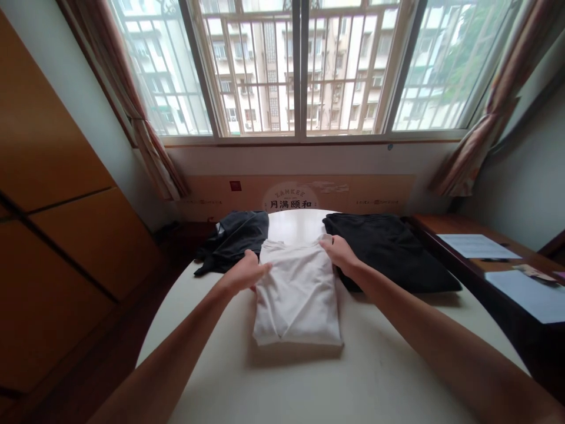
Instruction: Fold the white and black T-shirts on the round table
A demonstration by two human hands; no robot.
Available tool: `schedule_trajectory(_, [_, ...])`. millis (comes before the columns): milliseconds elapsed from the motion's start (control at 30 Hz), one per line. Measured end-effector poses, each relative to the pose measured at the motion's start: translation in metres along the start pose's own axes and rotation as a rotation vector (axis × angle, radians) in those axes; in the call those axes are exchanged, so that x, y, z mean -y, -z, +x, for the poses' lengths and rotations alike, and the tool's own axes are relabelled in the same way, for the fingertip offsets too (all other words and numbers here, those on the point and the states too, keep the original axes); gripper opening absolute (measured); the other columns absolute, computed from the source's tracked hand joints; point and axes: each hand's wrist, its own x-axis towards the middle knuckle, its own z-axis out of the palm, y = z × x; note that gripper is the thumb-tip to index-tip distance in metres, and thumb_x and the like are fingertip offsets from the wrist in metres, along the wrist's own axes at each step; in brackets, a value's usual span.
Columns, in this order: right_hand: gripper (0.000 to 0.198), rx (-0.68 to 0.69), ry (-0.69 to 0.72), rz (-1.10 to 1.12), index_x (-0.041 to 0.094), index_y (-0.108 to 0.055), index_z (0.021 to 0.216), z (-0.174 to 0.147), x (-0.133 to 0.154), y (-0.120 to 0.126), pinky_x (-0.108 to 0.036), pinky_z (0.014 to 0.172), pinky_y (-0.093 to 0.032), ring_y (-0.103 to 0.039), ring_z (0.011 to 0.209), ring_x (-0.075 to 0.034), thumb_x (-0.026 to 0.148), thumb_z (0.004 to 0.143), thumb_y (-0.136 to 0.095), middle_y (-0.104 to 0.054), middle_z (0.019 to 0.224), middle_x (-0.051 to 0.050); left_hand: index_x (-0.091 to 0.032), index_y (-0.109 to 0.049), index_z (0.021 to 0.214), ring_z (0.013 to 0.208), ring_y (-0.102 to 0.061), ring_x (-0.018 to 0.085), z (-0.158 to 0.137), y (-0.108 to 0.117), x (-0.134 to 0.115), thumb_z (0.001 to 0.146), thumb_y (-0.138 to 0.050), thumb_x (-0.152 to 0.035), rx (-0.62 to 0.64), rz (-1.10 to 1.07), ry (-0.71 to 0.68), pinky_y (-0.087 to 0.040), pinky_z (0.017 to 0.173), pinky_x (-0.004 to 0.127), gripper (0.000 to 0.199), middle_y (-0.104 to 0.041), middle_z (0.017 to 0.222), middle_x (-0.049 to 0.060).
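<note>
White folded garment (pixel 300 297) is lying at the middle of the round white table (pixel 309 386); left hand (pixel 247 272) is gripping its left edge, thumb resting on top, the other fingers mostly hidden; right hand (pixel 339 253) is pinching its far right corner between thumb and fingers; dark garment (pixel 242 232) is lying just beyond the left hand, seemingly bunched, though its dark folds are reading poorly; black folded garment (pixel 391 250) is lying to the right, partly behind the right forearm.
</note>
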Motion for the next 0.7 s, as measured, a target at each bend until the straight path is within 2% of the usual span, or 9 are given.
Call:
schedule_trajectory(67, [0.064,-0.062,0.035,-0.107,0.007,-0.053,0.143,-0.023,0.002,0.008,-0.037,0.085,-0.055,-0.069,0.096,-0.029,0.041,0.090,-0.064,-0.072,0.119,-0.020,-0.005,-0.037,0.143,0.063,-0.066,0.024,-0.031,0.004,0.003,0.078,-0.083,-0.052,0.039,0.054,0.090,-0.044,0.054,0.028,0.093,-0.064,0.069,-0.002])
schedule_trajectory(133, [0.076,-0.097,0.145,-0.265,0.009,-0.044,0.152,-0.062,0.001,0.018,-0.042,0.091,-0.055,-0.069,0.099,-0.031,0.046,0.090,-0.067,-0.067,0.128,-0.023,-0.005,-0.027,0.153,0.069,-0.069,0.026,-0.065,0.005,0.010,0.079,-0.080,-0.057,0.111,0.038,0.077,-0.047,0.057,0.029,0.105,-0.065,0.069,-0.002])
schedule_trajectory(167, [0.075,-0.062,0.211,-0.324,0.010,-0.045,0.151,-0.086,0.000,0.023,-0.042,0.090,-0.055,-0.070,0.097,-0.031,0.049,0.090,-0.068,-0.068,0.123,-0.020,-0.005,-0.023,0.157,0.072,-0.069,0.025,-0.082,0.004,0.016,0.080,-0.079,-0.058,0.141,0.028,0.050,-0.048,0.060,0.029,0.109,-0.066,0.072,-0.003])
schedule_trajectory(233, [0.068,0.136,0.254,-0.371,0.015,-0.050,0.147,-0.135,-0.002,0.033,-0.038,0.079,-0.055,-0.070,0.081,-0.027,0.052,0.093,-0.067,-0.071,0.099,-0.009,-0.008,-0.017,0.162,0.077,-0.069,0.024,-0.111,-0.002,0.026,0.081,-0.077,-0.056,0.194,0.014,-0.022,-0.050,0.068,0.030,0.112,-0.068,0.080,-0.002])
schedule_trajectory(267, [0.070,0.231,0.270,-0.381,0.017,-0.047,0.150,-0.156,-0.003,0.037,-0.035,0.076,-0.054,-0.070,0.076,-0.024,0.051,0.092,-0.069,-0.071,0.094,-0.006,-0.009,-0.016,0.163,0.079,-0.069,0.024,-0.122,-0.006,0.030,0.082,-0.075,-0.054,0.207,0.002,-0.057,-0.051,0.071,0.030,0.110,-0.069,0.085,-0.001])
schedule_trajectory(367, [0.066,0.380,0.337,-0.437,0.023,-0.048,0.153,-0.197,-0.007,0.042,-0.033,0.078,-0.054,-0.071,0.080,-0.023,0.030,0.091,-0.069,-0.072,0.097,-0.004,-0.013,-0.018,0.165,0.085,-0.069,0.024,-0.139,-0.018,0.038,0.086,-0.067,-0.043,0.197,-0.029,-0.147,-0.051,0.079,0.033,0.097,-0.072,0.097,0.004])
schedule_trajectory(467, [0.038,0.360,0.448,-0.464,0.025,-0.064,0.130,-0.202,-0.012,0.043,-0.033,0.081,-0.054,-0.072,0.086,-0.023,0.013,0.096,-0.051,-0.074,0.103,-0.007,-0.013,-0.027,0.162,0.081,-0.066,0.023,-0.139,-0.022,0.038,0.088,-0.060,-0.039,0.145,0.022,-0.208,-0.049,0.079,0.033,0.085,-0.072,0.094,0.004])
schedule_trajectory(533, [0.033,0.335,0.498,-0.418,0.024,-0.068,0.119,-0.195,-0.014,0.048,-0.032,0.082,-0.055,-0.073,0.089,-0.023,0.012,0.099,-0.045,-0.075,0.107,-0.009,-0.012,-0.035,0.157,0.078,-0.063,0.022,-0.135,-0.020,0.037,0.088,-0.058,-0.039,0.102,0.071,-0.226,-0.047,0.077,0.032,0.077,-0.069,0.087,0.001])
schedule_trajectory(700, [0.042,0.413,0.486,-0.337,0.027,-0.069,0.133,-0.179,-0.012,0.079,-0.032,0.090,-0.056,-0.075,0.104,-0.024,0.012,0.100,-0.047,-0.075,0.122,-0.011,-0.014,-0.045,0.149,0.075,-0.060,0.021,-0.133,-0.006,0.039,0.087,-0.058,-0.042,0.105,0.115,-0.184,-0.046,0.074,0.030,0.070,-0.064,0.081,-0.001])
